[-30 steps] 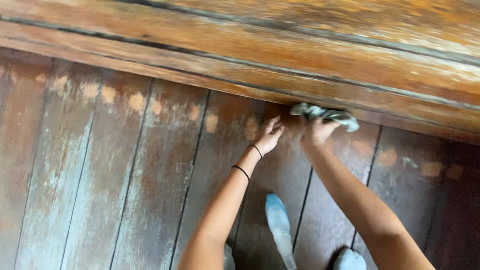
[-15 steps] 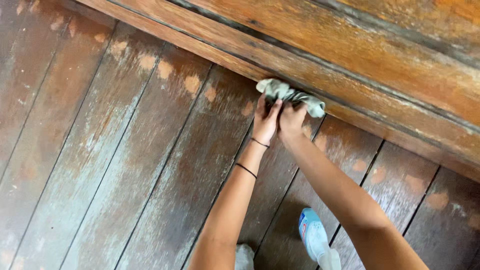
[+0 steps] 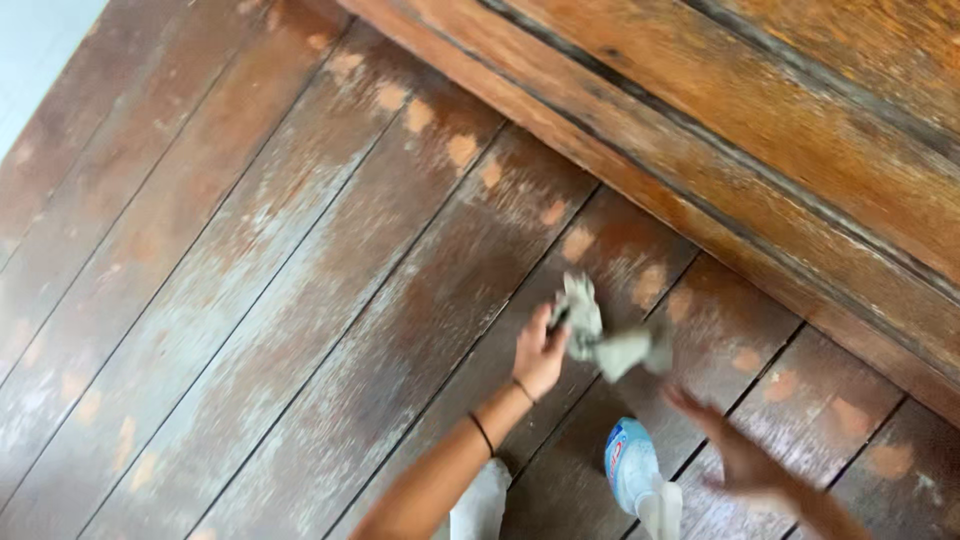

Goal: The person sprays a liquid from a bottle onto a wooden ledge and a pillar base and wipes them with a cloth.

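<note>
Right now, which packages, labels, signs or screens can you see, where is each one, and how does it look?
Spray bottle: on the wooden floor at the bottom edge, between the left hand, which holds a grey cloth, and the open right hand; rounded light-blue body with a white label bearing red and blue marks, white top.
No signs or screens.

left hand [image 3: 540,355] grips grey cloth [image 3: 600,335] | right hand [image 3: 745,455] spread by spray bottle [image 3: 635,470]
</note>
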